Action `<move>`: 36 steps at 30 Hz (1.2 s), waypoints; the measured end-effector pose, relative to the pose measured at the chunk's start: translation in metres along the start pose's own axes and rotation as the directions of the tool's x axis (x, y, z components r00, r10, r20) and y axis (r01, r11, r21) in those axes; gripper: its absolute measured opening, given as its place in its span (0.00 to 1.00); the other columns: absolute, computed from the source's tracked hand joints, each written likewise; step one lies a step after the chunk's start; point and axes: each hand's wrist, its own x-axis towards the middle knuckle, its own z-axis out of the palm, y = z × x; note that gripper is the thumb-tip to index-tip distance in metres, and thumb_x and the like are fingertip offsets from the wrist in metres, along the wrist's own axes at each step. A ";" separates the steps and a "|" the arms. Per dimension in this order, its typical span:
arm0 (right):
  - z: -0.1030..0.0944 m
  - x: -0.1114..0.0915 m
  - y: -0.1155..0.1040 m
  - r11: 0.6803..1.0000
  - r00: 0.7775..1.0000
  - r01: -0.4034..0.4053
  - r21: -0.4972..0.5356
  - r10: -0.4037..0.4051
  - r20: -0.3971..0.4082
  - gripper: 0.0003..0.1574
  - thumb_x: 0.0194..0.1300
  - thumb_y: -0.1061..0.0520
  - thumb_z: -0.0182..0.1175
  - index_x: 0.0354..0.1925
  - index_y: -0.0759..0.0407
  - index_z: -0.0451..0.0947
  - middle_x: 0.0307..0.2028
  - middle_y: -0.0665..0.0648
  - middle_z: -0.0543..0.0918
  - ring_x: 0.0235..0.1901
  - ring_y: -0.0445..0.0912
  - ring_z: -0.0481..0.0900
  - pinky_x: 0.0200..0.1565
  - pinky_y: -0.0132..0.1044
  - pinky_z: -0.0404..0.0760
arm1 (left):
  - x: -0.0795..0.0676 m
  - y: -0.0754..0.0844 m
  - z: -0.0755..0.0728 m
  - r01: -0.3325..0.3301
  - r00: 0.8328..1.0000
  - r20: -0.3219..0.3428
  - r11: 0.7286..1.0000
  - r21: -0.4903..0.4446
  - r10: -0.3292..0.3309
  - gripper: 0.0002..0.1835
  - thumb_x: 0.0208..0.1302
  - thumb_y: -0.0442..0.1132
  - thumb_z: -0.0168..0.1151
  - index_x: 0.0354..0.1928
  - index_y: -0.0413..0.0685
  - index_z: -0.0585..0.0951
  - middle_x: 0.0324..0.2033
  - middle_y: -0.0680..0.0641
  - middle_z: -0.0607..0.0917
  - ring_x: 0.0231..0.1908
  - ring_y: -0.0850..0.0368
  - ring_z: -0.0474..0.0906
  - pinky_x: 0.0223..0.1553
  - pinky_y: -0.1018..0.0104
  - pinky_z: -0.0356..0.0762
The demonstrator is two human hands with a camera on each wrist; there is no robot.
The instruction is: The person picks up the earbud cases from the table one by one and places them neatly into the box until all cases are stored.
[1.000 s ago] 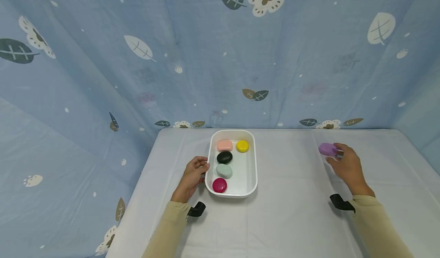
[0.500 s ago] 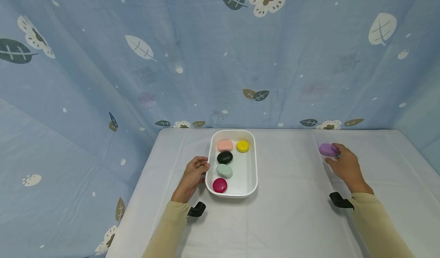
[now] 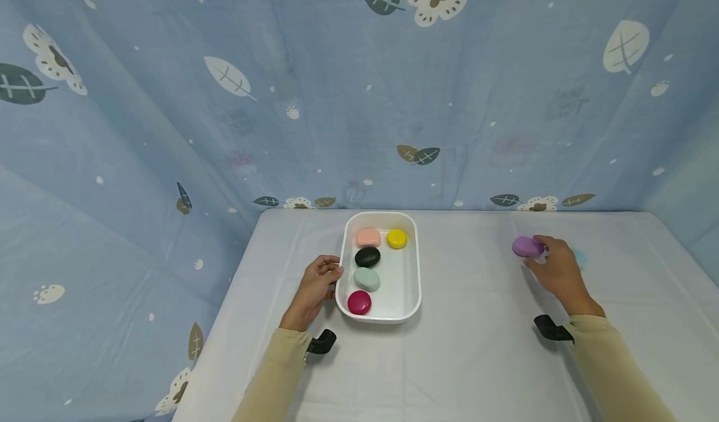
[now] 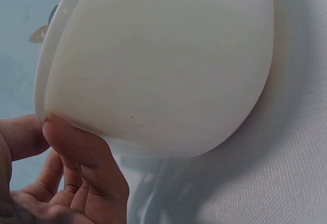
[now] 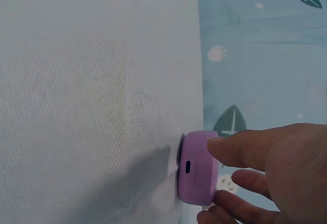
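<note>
My left hand (image 3: 314, 288) pinches the left rim of a white tray (image 3: 409, 284). The left wrist view looks at the tray's outer wall (image 4: 168, 71), with thumb and forefinger at its rim. Inside lie a pink rounded block (image 3: 367, 238), a yellow disc (image 3: 396, 239), a black oval (image 3: 367, 257), a mint oval (image 3: 367, 279) and a crimson disc (image 3: 359, 303). On the far right my right hand (image 3: 557, 275) grips a purple earbud case (image 3: 527, 246) between thumb and fingers. In the right wrist view a small dark charging port shows on the case's side.
A light blue piece (image 3: 580, 258) lies on the white-covered table (image 3: 472, 347), partly behind my right hand. A blue patterned curtain (image 3: 337, 97) hangs directly behind the table's back edge. Black wrist mounts (image 3: 553, 328) stick out below both hands.
My right hand has moved slightly left with the purple earbud case, and more of the light blue piece shows behind it. The left hand and tray have stayed put.
</note>
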 end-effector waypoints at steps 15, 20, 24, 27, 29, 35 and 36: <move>0.005 0.011 0.001 1.000 1.000 0.004 0.012 -0.004 0.030 0.38 0.68 0.69 0.64 0.69 0.84 0.63 0.60 0.86 0.69 0.58 0.77 0.71 0.60 0.73 0.73 | 0.001 0.000 0.000 -0.005 1.000 0.001 1.000 -0.004 0.005 0.15 0.79 0.33 0.59 0.62 0.37 0.75 0.48 0.43 0.79 0.38 0.55 0.79 0.31 0.66 0.77; 0.010 0.014 0.003 1.000 1.000 0.005 0.019 -0.006 0.030 0.36 0.69 0.67 0.65 0.67 0.85 0.64 0.58 0.85 0.69 0.58 0.77 0.70 0.61 0.74 0.71 | 0.001 0.000 0.000 -0.010 1.000 0.004 1.000 -0.007 0.010 0.16 0.79 0.33 0.59 0.63 0.37 0.75 0.47 0.44 0.79 0.38 0.56 0.79 0.31 0.66 0.78; 0.013 0.015 0.004 1.000 0.999 -0.003 0.025 0.002 0.049 0.34 0.69 0.67 0.65 0.66 0.84 0.65 0.58 0.84 0.70 0.57 0.76 0.72 0.61 0.73 0.72 | 0.001 -0.001 -0.001 -0.018 1.000 0.013 1.000 -0.010 0.018 0.16 0.79 0.34 0.59 0.63 0.37 0.74 0.47 0.43 0.80 0.39 0.56 0.79 0.31 0.66 0.78; 0.013 0.014 0.002 1.000 0.999 -0.001 0.026 0.000 0.054 0.33 0.69 0.67 0.65 0.65 0.84 0.66 0.57 0.84 0.72 0.56 0.75 0.73 0.60 0.73 0.74 | 0.000 0.000 -0.001 -0.028 0.999 0.016 1.000 -0.002 0.028 0.16 0.80 0.34 0.58 0.63 0.36 0.74 0.48 0.42 0.80 0.39 0.56 0.80 0.31 0.66 0.79; 0.014 0.013 0.000 1.000 0.999 0.001 0.023 -0.002 0.053 0.33 0.69 0.67 0.66 0.65 0.84 0.66 0.57 0.83 0.73 0.55 0.75 0.74 0.59 0.72 0.74 | 0.000 0.001 0.000 -0.029 0.999 0.017 1.000 0.000 0.029 0.16 0.80 0.34 0.58 0.63 0.36 0.73 0.48 0.42 0.80 0.39 0.56 0.80 0.31 0.67 0.79; 0.015 0.010 -0.008 0.999 0.998 -0.015 0.044 0.012 0.066 0.34 0.69 0.66 0.67 0.65 0.82 0.66 0.58 0.82 0.73 0.55 0.74 0.74 0.59 0.70 0.75 | 0.000 0.000 0.000 -0.029 1.000 0.008 0.999 -0.013 0.030 0.16 0.79 0.33 0.58 0.63 0.35 0.74 0.48 0.40 0.80 0.38 0.56 0.80 0.30 0.66 0.78; 0.016 0.010 -0.010 0.999 0.998 -0.016 0.051 0.012 0.069 0.34 0.70 0.65 0.67 0.66 0.82 0.66 0.58 0.82 0.73 0.55 0.73 0.74 0.59 0.70 0.76 | 0.000 0.000 0.000 -0.028 1.000 0.007 1.000 -0.011 0.028 0.16 0.79 0.33 0.59 0.63 0.35 0.74 0.49 0.40 0.80 0.38 0.55 0.80 0.30 0.66 0.78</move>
